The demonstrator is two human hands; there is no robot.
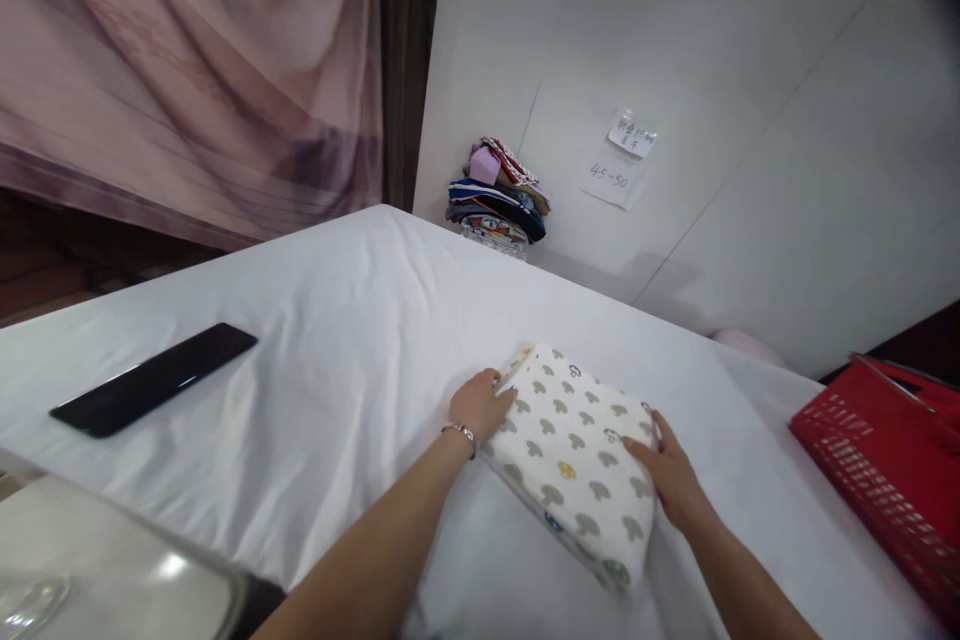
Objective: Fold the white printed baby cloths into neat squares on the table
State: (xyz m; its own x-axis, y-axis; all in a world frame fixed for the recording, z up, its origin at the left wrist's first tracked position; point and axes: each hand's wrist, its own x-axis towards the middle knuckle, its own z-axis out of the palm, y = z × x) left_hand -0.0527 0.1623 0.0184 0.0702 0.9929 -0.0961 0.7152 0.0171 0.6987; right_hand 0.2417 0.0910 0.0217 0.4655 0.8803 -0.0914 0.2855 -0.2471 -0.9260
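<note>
A folded white cloth (577, 440) printed with grey mushrooms and a few coloured ones lies on the white sheet in front of me. My left hand (481, 408), with a bracelet at the wrist, grips its left edge, the thumb on top and the other fingers partly hidden at the side. On the opposite edge, my right hand (669, 470) has its thumb over the cloth and its fingers along the far side. Both hands are closed on the cloth.
A black flat slab (157, 380) lies at the left. Folded clothes (499, 195) are stacked by the wall, near paper notes (619, 160). A red basket (885, 460) stands at the right. A pale glossy surface (112, 560) fills the lower left, and a pink curtain (225, 70) hangs behind.
</note>
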